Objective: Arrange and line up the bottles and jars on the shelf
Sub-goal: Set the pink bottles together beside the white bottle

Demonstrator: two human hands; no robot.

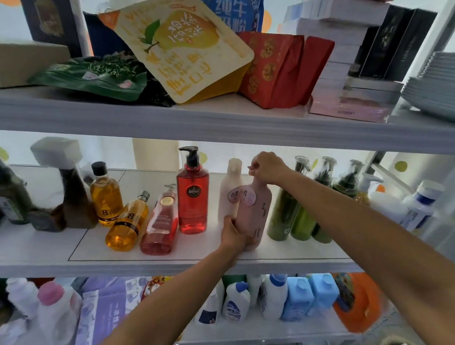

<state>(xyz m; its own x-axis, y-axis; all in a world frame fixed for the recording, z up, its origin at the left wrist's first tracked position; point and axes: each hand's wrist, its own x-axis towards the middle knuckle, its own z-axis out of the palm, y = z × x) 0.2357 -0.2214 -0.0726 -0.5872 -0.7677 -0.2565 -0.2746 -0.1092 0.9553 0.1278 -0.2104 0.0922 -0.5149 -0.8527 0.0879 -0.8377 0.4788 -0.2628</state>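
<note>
Head view showed both hands on one pink bottle point(258, 217), which stood upright near the front of the middle shelf point(296, 254). The left hand point(234, 233) grasped the bottle low down, its fingers curled round the lower left edge by the base. The right hand point(268, 168) closed over the top of the same bottle, fingers bent round the neck so that the cap was hidden. Just above the left hand and left of the right one stood a pale bottle point(226, 212), close against the pink bottle; whether the two touched could not be told. Left of the left hand a red pump bottle point(192, 199) stood upright, near but apart. Farther left of it a pink pump bottle point(161, 221) lay tilted back with its base toward the shelf's front edge, and beside that a tilted amber bottle point(127, 223) leaned in front of an upright amber bottle point(106, 193). Right of the right hand, partly behind its forearm, green pump bottles point(282, 214) stood side by side in a row.
</note>
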